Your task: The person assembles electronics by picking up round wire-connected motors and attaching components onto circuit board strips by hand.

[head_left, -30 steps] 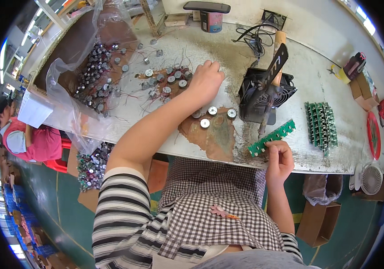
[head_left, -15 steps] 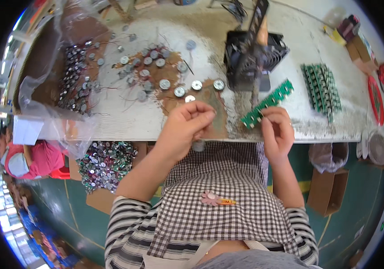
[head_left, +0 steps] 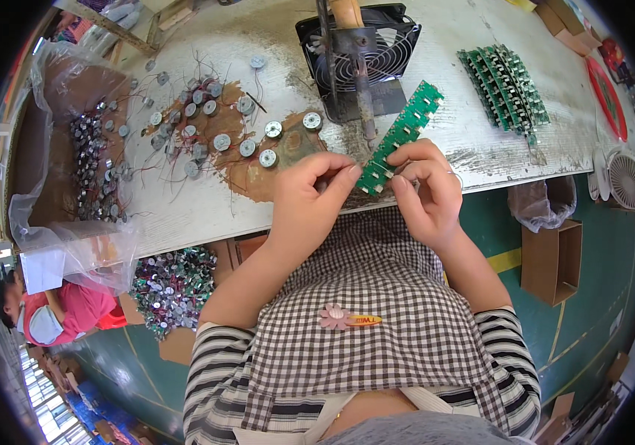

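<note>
A long green circuit board strip slants up and away over the front of the bench. My right hand is closed on its near end, fingertips at the edge. Beside that same end, my left hand is pinched, thumb against forefinger; whatever lies between them is too small or hidden to make out. Just beyond the board, a soldering iron is held tip down in front of a black fan. Several small round metal motors with thin wires lie left of the iron.
More green board strips lie at the right. A plastic-lined carton of motors stands at the left; below the bench sits a heap of finished-looking parts. A white fan is at far right. Another person sits at left.
My two hands have come together, the left now touching or close to the board's near end. The board stands steeper. The motor that hung below my left hand no longer shows. The view has shifted.
</note>
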`<state>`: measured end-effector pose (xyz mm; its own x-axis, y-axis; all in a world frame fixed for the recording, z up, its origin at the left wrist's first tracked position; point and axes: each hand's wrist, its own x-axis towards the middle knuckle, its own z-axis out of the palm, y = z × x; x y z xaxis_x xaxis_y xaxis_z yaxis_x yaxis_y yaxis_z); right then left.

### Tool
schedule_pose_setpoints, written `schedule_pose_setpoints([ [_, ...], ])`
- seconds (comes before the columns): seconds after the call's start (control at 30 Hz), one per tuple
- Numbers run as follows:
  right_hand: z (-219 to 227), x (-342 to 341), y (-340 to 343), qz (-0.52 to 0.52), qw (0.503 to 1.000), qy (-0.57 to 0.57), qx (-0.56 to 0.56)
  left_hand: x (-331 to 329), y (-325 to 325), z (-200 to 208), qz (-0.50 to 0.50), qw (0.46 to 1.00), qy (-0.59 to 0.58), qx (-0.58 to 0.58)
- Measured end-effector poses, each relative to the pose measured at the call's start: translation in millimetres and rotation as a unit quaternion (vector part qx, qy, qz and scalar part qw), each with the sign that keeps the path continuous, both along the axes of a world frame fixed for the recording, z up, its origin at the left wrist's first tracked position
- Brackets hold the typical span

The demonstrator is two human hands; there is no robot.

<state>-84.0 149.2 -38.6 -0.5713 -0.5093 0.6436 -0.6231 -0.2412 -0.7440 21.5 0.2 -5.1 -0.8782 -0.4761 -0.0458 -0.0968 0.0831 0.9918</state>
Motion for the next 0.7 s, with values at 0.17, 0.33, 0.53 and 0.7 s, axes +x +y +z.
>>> schedule_pose_setpoints([
  [0.17, 10, -4, -2, -0.005, 0.998, 0.055, -0.006, -11, -3, -7, -0.01, 0.992, 0.087, -0.095],
  [0.33, 12, -5, -4, -0.013, 0.998, 0.059, 0.003, -16, 1, -3, -0.004, 0.998, 0.054, 0.015],
  [0.53, 18, -6, -7, -0.041, 0.997, 0.07, 0.012, -24, 1, 1, 0.002, 0.997, 0.073, 0.009],
  [0.7, 15, -4, -6, -0.039, 0.996, 0.086, 0.009, -19, 3, 4, 0.012, 0.997, 0.077, -0.017],
])
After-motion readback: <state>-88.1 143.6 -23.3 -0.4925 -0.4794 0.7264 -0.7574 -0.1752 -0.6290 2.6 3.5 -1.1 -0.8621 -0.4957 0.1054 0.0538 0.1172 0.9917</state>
